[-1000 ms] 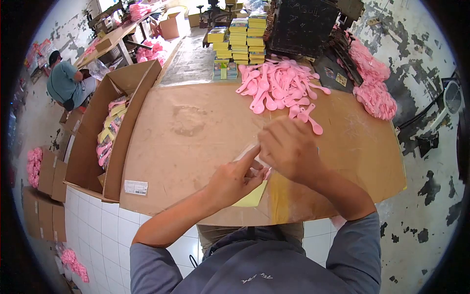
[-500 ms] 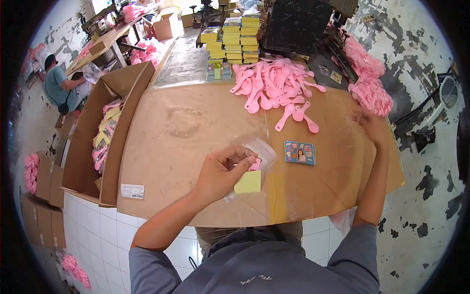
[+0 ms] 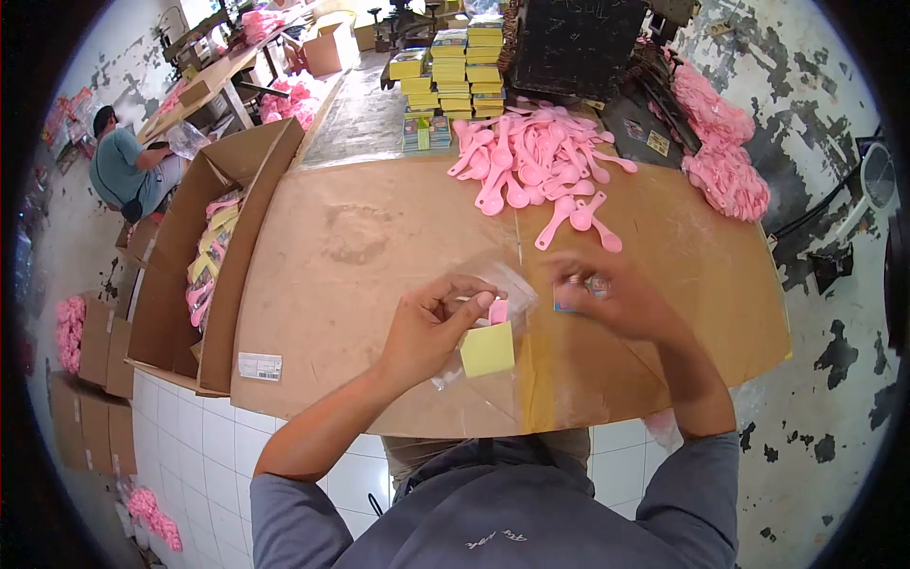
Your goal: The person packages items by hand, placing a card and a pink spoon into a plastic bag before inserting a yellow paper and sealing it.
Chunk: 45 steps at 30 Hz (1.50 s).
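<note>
My left hand (image 3: 445,318) is closed, thumb against fingers, on a clear plastic bag (image 3: 512,283) above the cardboard-covered table. A pink spoon handle (image 3: 499,310) shows by the thumb, with a yellow card (image 3: 488,351) below it. My right hand (image 3: 607,296), smeared by motion, passes over the small stack of printed cards (image 3: 559,302) and hides most of it. Past my hands lies a heap of pink measuring spoons (image 3: 531,156), a few of them loose at its near edge.
An open carton (image 3: 248,256) at the left holds packed yellow and pink pieces. Stacks of yellow-edged cards (image 3: 450,76) stand at the back beside a dark board (image 3: 573,47). Pink bundles (image 3: 725,185) lie at the right. A person (image 3: 133,166) sits beyond the carton.
My right hand has swung in from the table's right edge to the card stack. My left hand stays nearly in place with the bag; the yellow card is tilted a little more.
</note>
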{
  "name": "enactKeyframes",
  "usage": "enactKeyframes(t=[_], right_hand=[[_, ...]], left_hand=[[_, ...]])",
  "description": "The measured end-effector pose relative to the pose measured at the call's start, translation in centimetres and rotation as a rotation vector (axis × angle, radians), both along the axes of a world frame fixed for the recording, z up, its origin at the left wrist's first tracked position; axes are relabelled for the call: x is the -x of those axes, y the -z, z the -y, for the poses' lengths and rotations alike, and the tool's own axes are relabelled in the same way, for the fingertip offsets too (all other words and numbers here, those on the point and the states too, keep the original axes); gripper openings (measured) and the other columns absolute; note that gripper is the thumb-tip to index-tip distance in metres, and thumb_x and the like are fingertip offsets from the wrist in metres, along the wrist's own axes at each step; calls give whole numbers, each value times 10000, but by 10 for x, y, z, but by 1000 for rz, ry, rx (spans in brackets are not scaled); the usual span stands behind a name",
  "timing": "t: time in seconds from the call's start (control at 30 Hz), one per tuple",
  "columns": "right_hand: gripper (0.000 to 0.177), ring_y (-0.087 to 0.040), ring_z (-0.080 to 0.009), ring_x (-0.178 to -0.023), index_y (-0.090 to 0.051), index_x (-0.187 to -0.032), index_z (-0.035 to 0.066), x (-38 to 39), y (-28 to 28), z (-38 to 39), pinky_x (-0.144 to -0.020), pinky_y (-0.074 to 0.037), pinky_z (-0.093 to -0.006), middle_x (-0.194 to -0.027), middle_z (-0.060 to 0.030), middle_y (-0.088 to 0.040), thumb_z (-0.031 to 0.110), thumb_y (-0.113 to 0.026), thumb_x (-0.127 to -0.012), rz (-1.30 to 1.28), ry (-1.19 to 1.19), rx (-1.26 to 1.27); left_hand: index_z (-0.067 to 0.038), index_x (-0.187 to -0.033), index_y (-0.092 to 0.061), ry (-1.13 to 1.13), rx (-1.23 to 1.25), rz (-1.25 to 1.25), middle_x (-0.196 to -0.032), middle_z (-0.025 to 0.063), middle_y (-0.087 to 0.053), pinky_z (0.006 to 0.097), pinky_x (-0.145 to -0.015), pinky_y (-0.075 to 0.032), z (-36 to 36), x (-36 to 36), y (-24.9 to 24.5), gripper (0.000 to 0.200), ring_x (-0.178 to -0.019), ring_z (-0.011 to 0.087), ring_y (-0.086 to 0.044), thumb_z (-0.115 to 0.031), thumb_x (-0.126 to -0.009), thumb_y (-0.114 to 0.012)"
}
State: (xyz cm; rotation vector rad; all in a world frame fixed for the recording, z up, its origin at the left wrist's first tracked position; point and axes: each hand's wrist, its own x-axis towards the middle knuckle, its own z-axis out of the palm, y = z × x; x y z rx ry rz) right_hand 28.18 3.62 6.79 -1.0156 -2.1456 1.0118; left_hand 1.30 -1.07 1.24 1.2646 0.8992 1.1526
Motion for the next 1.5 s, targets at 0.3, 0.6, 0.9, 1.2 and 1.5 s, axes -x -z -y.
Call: enactKeyframes(t=[0.3,0.6,0.9,1.2,1.5], right_hand=[[263,-632,-72,-844,-649,-1166,-39,46,27,7,-749,-514,-251,-946,-32,-688,107,-716,-957,-293,-84,375],[157,-631,-72,-830,-701,-1084,-24,45,34,7,-739,-513,-244,-928,-37,-694,84,-682,-972,-293,-10,268],[182,-631,-72,-822,-709,-1117,-13,40,34,5,-742,-511,-244,-922,-25,-697,111,-677,-986,-342,23,340],[213,-669,-90,-876,-704,-1139,-28,31,38,-1,-783,-533,-248,-980,-57,-725,105,-698,-974,-335,14,358],[174,-694,-133,-965,-730,-1111,-26,22,35,-7,-884,-541,-279,-1044,-85,-743,47,-698,-957,-405,-60,426]], left_hand=[[24,-1176,-661,-136,-14,55,-1097,143,-731,328,-773,-628,1,5,-14,216,-998,206,-730,-140,-1042,-623],[17,-1182,-673,-235,-50,33,-1081,129,-756,270,-692,-606,-2,10,-13,255,-934,178,-753,-195,-1048,-627],[24,-1176,-683,-178,9,177,-1110,127,-752,280,-752,-601,-5,8,-20,256,-914,170,-740,-182,-1027,-661],[12,-1181,-693,-42,46,-72,-1010,113,-771,256,-737,-592,-6,10,4,221,-903,140,-735,-81,-981,-706],[39,-1099,-727,-81,-253,-267,-1049,133,-776,270,-779,-593,-4,16,0,153,-903,145,-734,30,-976,-635]])
